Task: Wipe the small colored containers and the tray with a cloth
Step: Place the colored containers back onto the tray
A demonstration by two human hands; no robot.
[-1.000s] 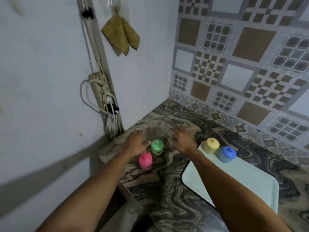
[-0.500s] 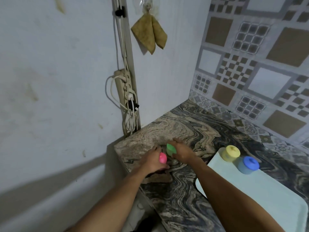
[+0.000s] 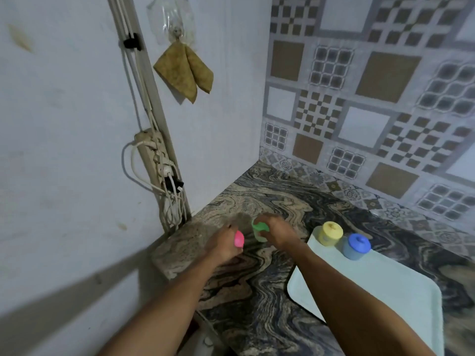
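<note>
Person stands at a marble-patterned counter, both bare arms reaching toward its far left corner. The left hand has its fingers curled round the pink container. Only the pink lid shows past the hand and the body is hidden. The right hand is wrapped over the green container, with the green lid and a bit of the pale body showing under the fingers. The two containers are just beside each other, near the counter's left edge and not on the tray. Cannot tell if either is lifted or resting on the stone. The pale blue tray lies flat toward the counter's right front, just right of the right forearm. The yellow container stands upright on the tray's far left corner, lid on. The blue container stands upright just beside it to the right, lid on. Both are well apart from the hands. The brownish cloth hangs folded from a clear stick-on hook on the white wall, high above the counter's far left corner, and neither hand is touching it. A power strip with plugs and white cables is fixed to the wall left of the counter. A patterned tile wall runs along the counter's back edge.
</note>
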